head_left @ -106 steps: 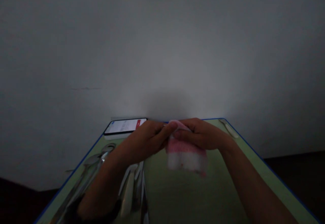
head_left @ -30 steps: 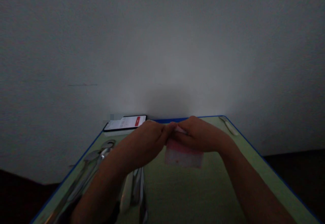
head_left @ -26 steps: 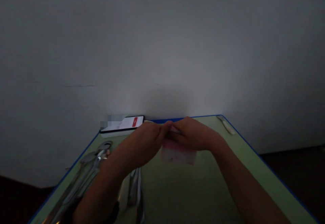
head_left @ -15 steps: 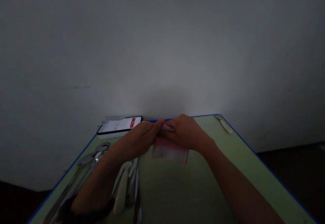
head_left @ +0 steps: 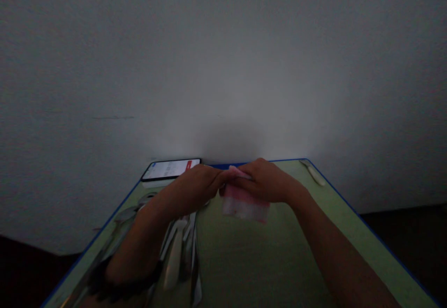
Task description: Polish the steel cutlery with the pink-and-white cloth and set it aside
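A pink and white cloth (head_left: 244,205) hangs from my right hand (head_left: 267,180), whose fingers are closed round its upper part. My left hand (head_left: 202,182) meets it over the middle of the table, fingers closed and thumb reaching to the cloth. Whatever the left hand grips is hidden by its fingers and the dim light. Below my left forearm lie several pieces of cutlery, among them one with a pale handle (head_left: 173,256). A dark band (head_left: 122,280) circles my left wrist.
A phone (head_left: 171,169) with a lit screen lies on a white box at the back left corner. At the back right corner rests a pale-handled fork (head_left: 314,174). The green table (head_left: 251,261) has a blue edge and stands against a grey wall.
The view has shifted slightly, so the table appears further right. My hands stay together, and the cloth has bunched up above my fingers, its hanging part looking shorter.
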Tool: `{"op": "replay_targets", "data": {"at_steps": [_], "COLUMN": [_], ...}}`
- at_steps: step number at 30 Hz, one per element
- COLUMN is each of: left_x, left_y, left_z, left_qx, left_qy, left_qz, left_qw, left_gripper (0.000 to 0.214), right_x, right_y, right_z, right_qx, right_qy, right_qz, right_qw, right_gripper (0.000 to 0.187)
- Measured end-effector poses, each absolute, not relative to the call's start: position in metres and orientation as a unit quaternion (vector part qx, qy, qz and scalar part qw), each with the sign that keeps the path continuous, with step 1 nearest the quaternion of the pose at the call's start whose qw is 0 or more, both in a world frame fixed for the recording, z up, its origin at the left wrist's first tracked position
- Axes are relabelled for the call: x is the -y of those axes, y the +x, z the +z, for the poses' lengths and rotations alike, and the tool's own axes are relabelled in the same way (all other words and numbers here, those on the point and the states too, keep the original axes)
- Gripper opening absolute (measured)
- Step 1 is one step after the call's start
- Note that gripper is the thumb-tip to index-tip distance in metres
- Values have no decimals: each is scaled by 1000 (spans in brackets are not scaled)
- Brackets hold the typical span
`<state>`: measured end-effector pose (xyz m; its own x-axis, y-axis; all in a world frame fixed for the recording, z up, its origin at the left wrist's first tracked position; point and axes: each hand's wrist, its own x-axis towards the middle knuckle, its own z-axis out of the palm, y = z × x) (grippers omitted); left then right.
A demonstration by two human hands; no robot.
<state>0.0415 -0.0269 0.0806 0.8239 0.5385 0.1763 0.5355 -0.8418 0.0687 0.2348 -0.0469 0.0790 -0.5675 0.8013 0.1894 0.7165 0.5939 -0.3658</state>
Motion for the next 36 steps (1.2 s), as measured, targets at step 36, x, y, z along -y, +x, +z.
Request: {"op": "replay_targets", "data": {"at_steps": [36], "left_x": [40], "left_y": [29], "left_z": [101], "left_qx": [-304], "left_qy": [897], "left_qz": [130], "left_qw": [292], "left_gripper": [21], "right_x": [45], "right_y": [245], "right_z": [80], "right_qx": [863], "right_qy": [-368], "right_qz": [276], "right_qw": [212], "right_gripper": [37]}}
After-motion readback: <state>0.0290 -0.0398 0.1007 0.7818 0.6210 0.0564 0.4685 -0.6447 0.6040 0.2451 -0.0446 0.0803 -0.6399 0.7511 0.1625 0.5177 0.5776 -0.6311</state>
